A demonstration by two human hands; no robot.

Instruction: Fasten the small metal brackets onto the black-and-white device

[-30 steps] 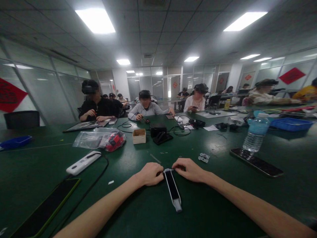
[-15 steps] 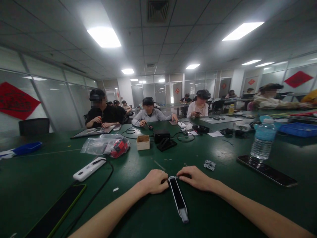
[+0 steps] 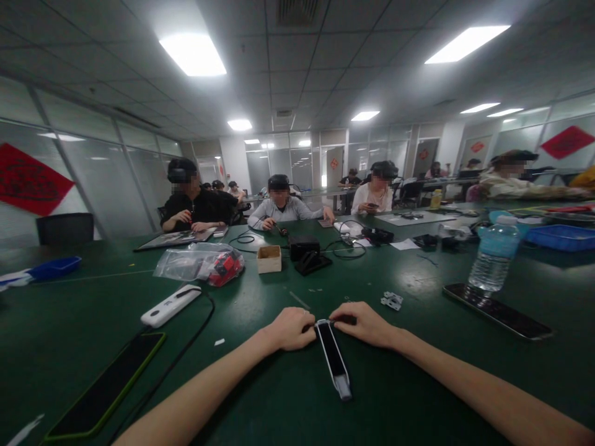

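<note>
A long narrow black device with a pale rim (image 3: 333,358) lies on the green table (image 3: 409,384), pointing toward me. My left hand (image 3: 289,328) is curled at the left side of its far end, fingers touching it. My right hand (image 3: 367,323) pinches the same far end from the right with bent fingers. A small pale metal part (image 3: 392,301) lies just beyond my right hand.
A phone (image 3: 498,311) and a water bottle (image 3: 493,254) sit to the right. A white power bank (image 3: 170,305) with a black cable and a dark phone (image 3: 106,391) lie left. A plastic bag (image 3: 199,264), small box (image 3: 269,258) and black gear stand mid-table. Several people sit across.
The view has shifted slightly. Both hands have stayed at the far end of the device, which has hardly moved.
</note>
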